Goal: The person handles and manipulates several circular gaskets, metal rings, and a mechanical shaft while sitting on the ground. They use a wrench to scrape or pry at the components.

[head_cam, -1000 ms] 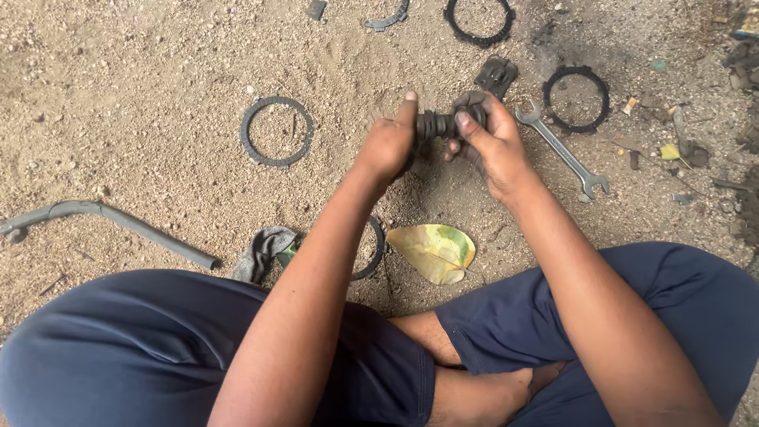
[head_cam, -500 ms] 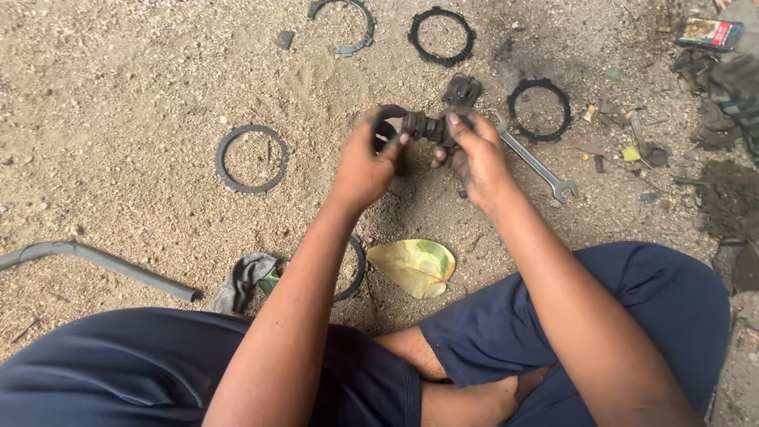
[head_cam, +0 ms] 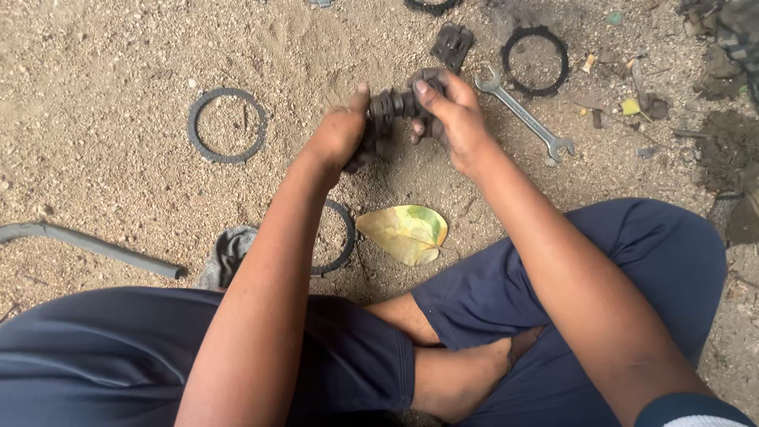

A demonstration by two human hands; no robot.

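Observation:
A dark, greasy ribbed metal part [head_cam: 393, 103] is held above sandy ground between both hands. My left hand [head_cam: 340, 134] grips its left end with the thumb on top. Its right end is wrapped by the fingers of my right hand [head_cam: 447, 111]. Just beyond the hands a small black metal block [head_cam: 451, 44] lies on the ground, and a silver open-ended spanner [head_cam: 524, 114] lies to the right of my right hand.
Toothed black rings lie around: one at the left [head_cam: 227, 125], one at the upper right [head_cam: 536, 60], one partly under my left forearm [head_cam: 340, 237]. A yellow-green leaf [head_cam: 405, 232], a grey rag [head_cam: 228, 255] and a bent metal bar [head_cam: 87, 245] lie near my crossed legs.
The view has shifted, so the ground items sit higher and further right in frame. Both hands stay on the ribbed part and have turned it slightly.

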